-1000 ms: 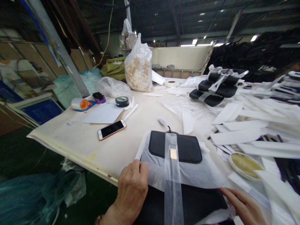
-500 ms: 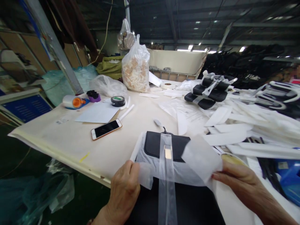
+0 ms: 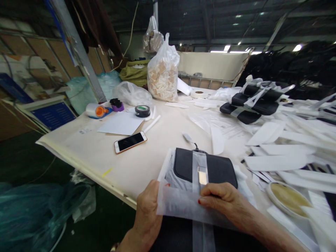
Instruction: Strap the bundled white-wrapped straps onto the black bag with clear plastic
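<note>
A black bag [image 3: 215, 168] lies at the near edge of the table [image 3: 86, 147], with a white translucent strip [image 3: 200, 164] running up its middle. A thin white sheet [image 3: 181, 206] is folded across the bag's front. My left hand [image 3: 147, 213] grips the sheet's left edge, fingers closed on it. My right hand [image 3: 225, 203] lies on top of the sheet, fingers together and pressing it flat against the bag.
A phone [image 3: 130, 141], paper sheet [image 3: 120, 124], black tape roll [image 3: 142, 111] and glue bottle [image 3: 97, 111] lie to the left. A bag of chips [image 3: 163, 73] stands behind. White strips [image 3: 278, 161], wrapped black bags [image 3: 249, 101] and a glue dish [image 3: 287, 197] fill the right.
My right hand came in from the right edge, folded the sheet's right part leftward over the bag, and now presses it down. My left hand kept its grip.
</note>
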Demonstrator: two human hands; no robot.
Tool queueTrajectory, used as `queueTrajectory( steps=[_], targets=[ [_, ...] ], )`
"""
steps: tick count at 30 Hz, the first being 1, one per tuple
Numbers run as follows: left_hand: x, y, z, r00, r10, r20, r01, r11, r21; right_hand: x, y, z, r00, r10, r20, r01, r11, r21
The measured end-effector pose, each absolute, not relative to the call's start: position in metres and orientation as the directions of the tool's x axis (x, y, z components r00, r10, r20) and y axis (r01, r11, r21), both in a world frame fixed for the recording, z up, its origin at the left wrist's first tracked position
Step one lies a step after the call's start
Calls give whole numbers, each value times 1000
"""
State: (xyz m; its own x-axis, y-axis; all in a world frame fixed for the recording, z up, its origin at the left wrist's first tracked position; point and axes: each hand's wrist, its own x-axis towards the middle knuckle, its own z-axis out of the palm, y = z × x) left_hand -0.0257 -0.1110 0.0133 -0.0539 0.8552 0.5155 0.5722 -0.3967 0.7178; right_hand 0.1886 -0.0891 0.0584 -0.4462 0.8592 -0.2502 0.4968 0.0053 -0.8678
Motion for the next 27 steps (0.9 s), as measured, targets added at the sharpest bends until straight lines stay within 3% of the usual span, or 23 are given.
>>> queueTrajectory(
  steps=[3,6,10,13,15,21,27],
  targets=[
    [-24,-113,11,-166,935,314,439,-215,873,178,-91,51,-398,880,-258,536,-6,-844],
    [-23,-113,11,-226,962,154,316,-77,946,165,-95,46,-381,902,-204,582,63,-811],
    [-24,-112,13,-346,937,-39,185,109,977,153,-102,37,-404,914,22,618,291,-730],
    [-24,-111,13,-384,918,-98,129,158,979,150,-106,30,-423,883,205,627,448,-637],
    [-24,-112,12,-382,918,-105,106,157,982,151,-107,27,-436,869,235,635,482,-604],
    [-24,-116,9,-300,953,-40,118,78,990,155,-104,25,-372,927,36,661,293,-691],
    [-24,-115,12,-139,958,251,383,-182,905,154,-103,22,-354,934,-41,642,211,-737]
  ],
)
